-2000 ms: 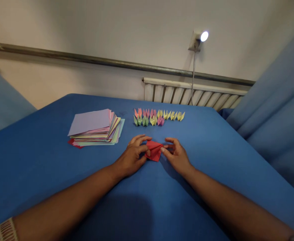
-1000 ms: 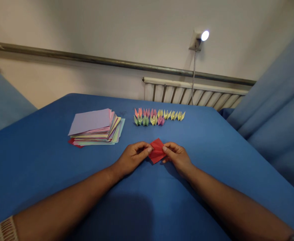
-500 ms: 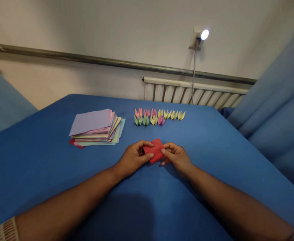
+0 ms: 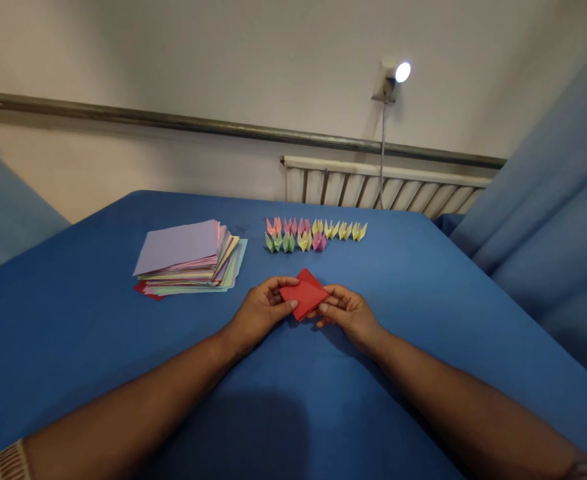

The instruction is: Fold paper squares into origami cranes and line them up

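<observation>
A small folded red paper (image 4: 304, 294) is held just above the blue table (image 4: 423, 287), near its middle. My left hand (image 4: 262, 311) pinches its left edge with thumb and fingers closed. My right hand (image 4: 347, 314) grips its right corner from below, fingers curled round it. Both hands meet at the paper, a little in front of a row of small folded paper pieces (image 4: 314, 234) in pink, green and yellow.
A stack of coloured paper sheets (image 4: 187, 257), lilac on top, lies at the back left. Behind the table are a radiator (image 4: 373, 188), a metal rail and a lit lamp (image 4: 397, 72) on the wall. Blue curtain hangs at the right.
The red paper was on the table, half open, two seconds ago. It has since been lifted, flattened into a small square and turned between both hands.
</observation>
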Available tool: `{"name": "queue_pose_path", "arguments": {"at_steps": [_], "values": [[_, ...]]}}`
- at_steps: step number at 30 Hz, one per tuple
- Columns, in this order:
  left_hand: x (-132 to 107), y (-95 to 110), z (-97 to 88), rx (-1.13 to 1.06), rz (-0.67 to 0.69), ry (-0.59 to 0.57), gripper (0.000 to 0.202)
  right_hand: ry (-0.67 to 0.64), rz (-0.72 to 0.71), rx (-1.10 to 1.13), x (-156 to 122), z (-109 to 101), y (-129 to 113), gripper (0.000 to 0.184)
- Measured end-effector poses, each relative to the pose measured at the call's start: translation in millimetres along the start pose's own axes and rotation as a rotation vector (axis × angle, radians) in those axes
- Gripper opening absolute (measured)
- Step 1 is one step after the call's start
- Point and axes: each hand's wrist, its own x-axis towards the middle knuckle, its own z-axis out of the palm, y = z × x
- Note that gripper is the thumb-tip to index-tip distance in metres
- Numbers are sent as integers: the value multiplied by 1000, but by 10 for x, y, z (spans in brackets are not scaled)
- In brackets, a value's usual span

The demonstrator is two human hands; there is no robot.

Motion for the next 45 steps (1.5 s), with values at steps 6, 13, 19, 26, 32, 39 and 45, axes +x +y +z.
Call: {"name": "queue_pose_path", "arguments": {"at_steps": [6, 13, 19, 26, 32, 39, 45], "values": [[-5, -2, 4, -12, -18, -14, 45, 16, 13, -14, 5, 6, -22, 30], [-7, -11, -10, -11, -35, -31, 46, 46, 34, 0, 13, 23, -30, 31], [-6, -14, -9, -50, -58, -40, 47, 41, 60, 2, 19, 21, -35, 30], [-31, 29, 17, 52, -40, -44, 43, 42, 69, 57, 15, 1, -25, 29], [-86, 36, 51, 119, -8, -125, 39, 67, 23, -46, 19, 25, 7, 34], [-191, 43, 111, 148, 12, -296, 55, 229, -51, -398, -13, 54, 49, 25], [-207, 11, 164, 334, 107, -165, 35, 234, -92, -534, -45, 94, 105, 13]]}}
